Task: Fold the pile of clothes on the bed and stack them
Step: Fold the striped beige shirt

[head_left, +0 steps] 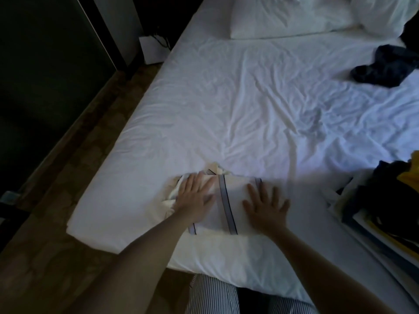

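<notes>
A folded white garment with blue-grey stripes (229, 198) lies near the front edge of the bed (226, 98). My left hand (195, 198) presses flat on its left part, fingers straight and spread. On its right edge rests my right hand (265, 205), also flat with fingers spread. A stack of folded clothes in dark, white and yellow (385, 205) sits at the right edge of the view. Two loose dark garments (385, 66) lie far right on the sheet.
White pillows (294, 17) lie at the head of the bed. The wooden floor (79, 177) runs along the bed's left side, with a dark wall or cabinet (45, 64) beyond it. A white box with cables (152, 48) stands by the bed's far corner.
</notes>
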The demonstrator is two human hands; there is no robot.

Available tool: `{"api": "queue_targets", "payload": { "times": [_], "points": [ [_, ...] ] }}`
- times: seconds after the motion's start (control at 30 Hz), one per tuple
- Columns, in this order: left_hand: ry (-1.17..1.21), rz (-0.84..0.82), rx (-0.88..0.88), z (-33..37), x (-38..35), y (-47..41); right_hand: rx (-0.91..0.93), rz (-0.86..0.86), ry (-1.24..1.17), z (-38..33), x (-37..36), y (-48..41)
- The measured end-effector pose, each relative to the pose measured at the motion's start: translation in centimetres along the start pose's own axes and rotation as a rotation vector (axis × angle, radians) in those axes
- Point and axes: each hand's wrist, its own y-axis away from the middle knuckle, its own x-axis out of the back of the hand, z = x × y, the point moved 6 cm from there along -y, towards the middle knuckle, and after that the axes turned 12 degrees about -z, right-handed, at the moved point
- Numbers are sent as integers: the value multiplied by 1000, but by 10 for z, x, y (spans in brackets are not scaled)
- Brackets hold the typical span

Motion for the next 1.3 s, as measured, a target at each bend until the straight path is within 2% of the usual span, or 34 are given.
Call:
{"api": "queue_targets", "payload": {
  "times": [0.1,0.2,0.27,0.33,0.43,0.5,0.6,0.67,0.87,1.0,1.3],
  "points": [
    [177,-53,157,-15,0,-4,-144,-1,-172,24,-3,-2],
    [491,-94,166,-32,10,-4,-234,30,-322,31,2,7],
    [686,-17,267,-49,16,8,-290,152,-446,35,11,16],
    [763,-13,408,-57,12,25,-339,260,-649,40,23,26],
    [839,-136,455,-55,-1,43,-292,142,-851,39,25,31],
    [1005,-155,396,-52,-3,46,-229,66,-913,34,23,35],
    [1273,-166,332,-48,0,50,-186,-10,-1177,30,14,43],
    [1423,-212,314,-41,2,58,-158,-61,-1263,24,13,52],
    [1572,-186,133,-23,49,87,11,-36,-1410,29,55,99],
    [1631,-150,-83,15,102,97,121,100,-1464,52,105,136],
    [1575,-163,-497,151,213,99,196,436,-1446,154,202,228]
  ]
}}
